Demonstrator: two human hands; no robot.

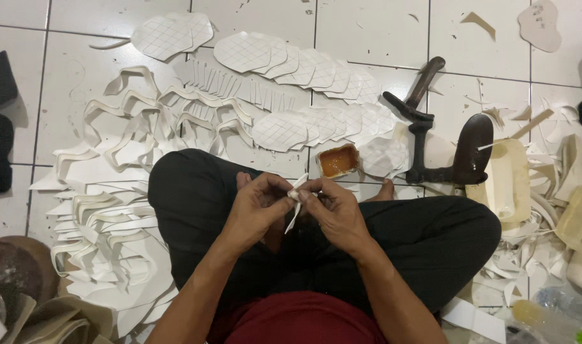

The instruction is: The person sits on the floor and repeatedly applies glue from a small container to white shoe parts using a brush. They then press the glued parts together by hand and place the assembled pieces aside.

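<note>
I sit cross-legged on a white tiled floor in black trousers. My left hand (256, 207) and my right hand (332, 210) meet over my lap, and both pinch one small white cut strip (295, 202) between their fingertips. The strip's tail hangs down between the hands. A small square tub of amber glue (337, 160) stands on the floor just beyond my hands.
Rows of white quilted oval cut pieces (303, 70) lie ahead, and stacks of white curved strips (106, 210) fill the left. A black iron shoe stand (453, 153) sits to the right, next to cream plastic moulds (510, 181) and offcuts. A plastic bottle (558, 315) lies at lower right.
</note>
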